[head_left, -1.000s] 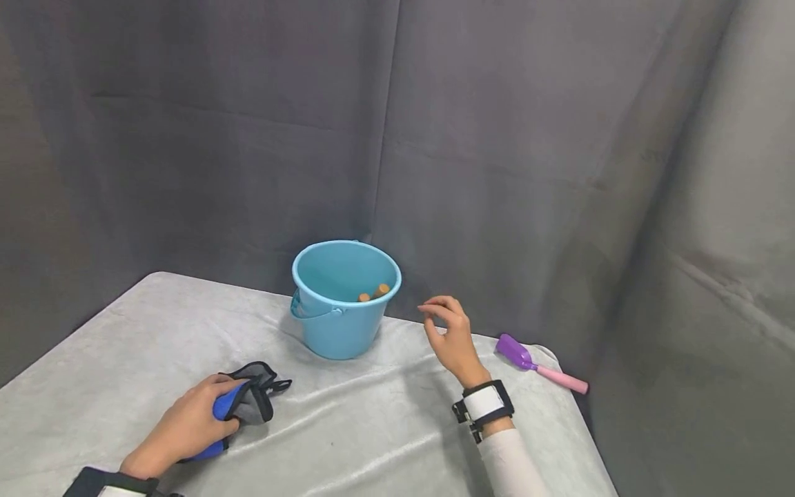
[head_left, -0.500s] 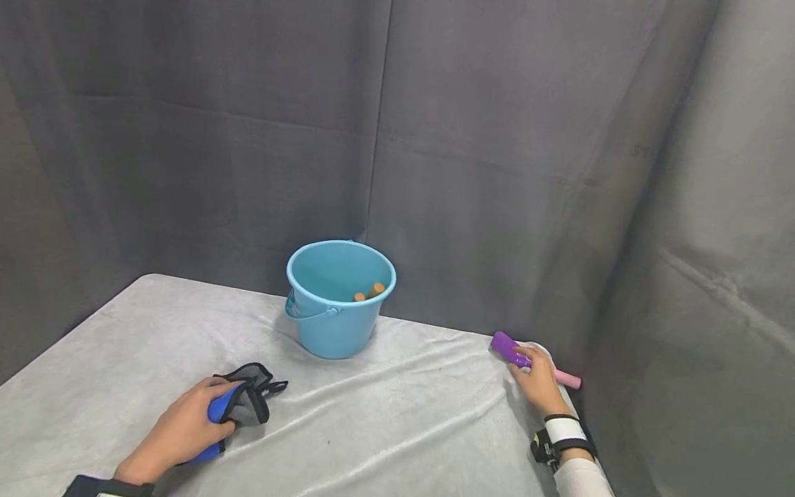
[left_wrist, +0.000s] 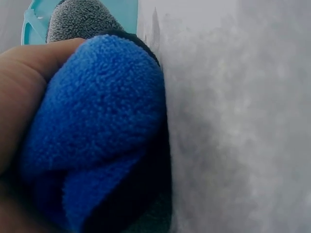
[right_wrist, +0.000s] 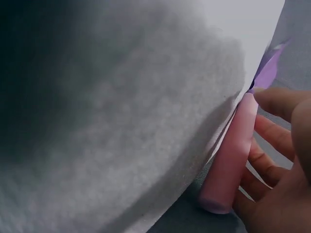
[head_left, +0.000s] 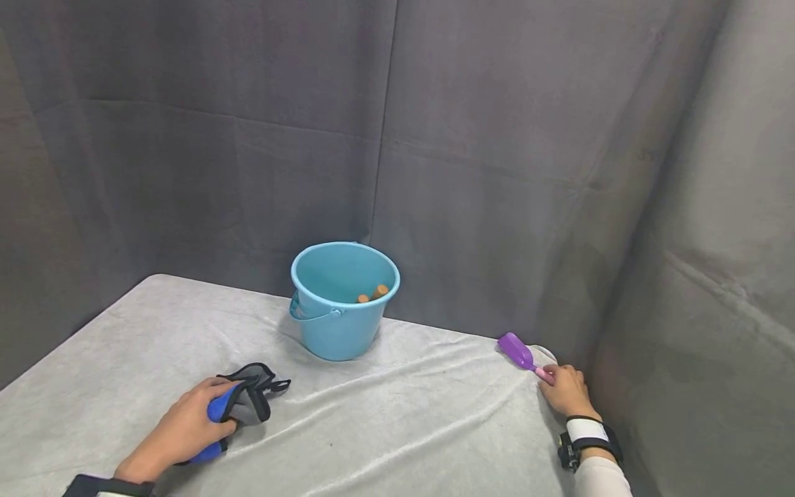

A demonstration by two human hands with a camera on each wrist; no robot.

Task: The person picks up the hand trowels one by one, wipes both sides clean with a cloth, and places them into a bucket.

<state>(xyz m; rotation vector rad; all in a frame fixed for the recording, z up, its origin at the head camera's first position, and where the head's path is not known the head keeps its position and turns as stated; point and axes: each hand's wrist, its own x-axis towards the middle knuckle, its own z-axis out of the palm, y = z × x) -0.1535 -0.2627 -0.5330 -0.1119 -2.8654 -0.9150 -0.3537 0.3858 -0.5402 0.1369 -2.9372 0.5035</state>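
Grey drapes [head_left: 248, 172] are hung behind a white-covered table [head_left: 385, 421]. Farther back, between the hands, a blue bucket [head_left: 340, 335] is set. A blue-and-grey cloth [head_left: 250, 407] is gripped by the left hand [head_left: 186, 421]; at the right corner, a purple scoop [head_left: 517, 351] is held round its handle [right_wrist: 232, 150] by the right hand [head_left: 566, 391].

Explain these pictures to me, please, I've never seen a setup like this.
There's no robot here: a person works bare-handed. The wide picture comes from a camera worn on the head; the two close-ups come from cameras on the wrists. On the pale table stands a light-blue bucket with orange-brown pieces inside. The left hand holds a blue-and-gray cloth. The right hand touches the pink handle of a purple scoop by the table's right edge; how firmly it grips, I can't tell.
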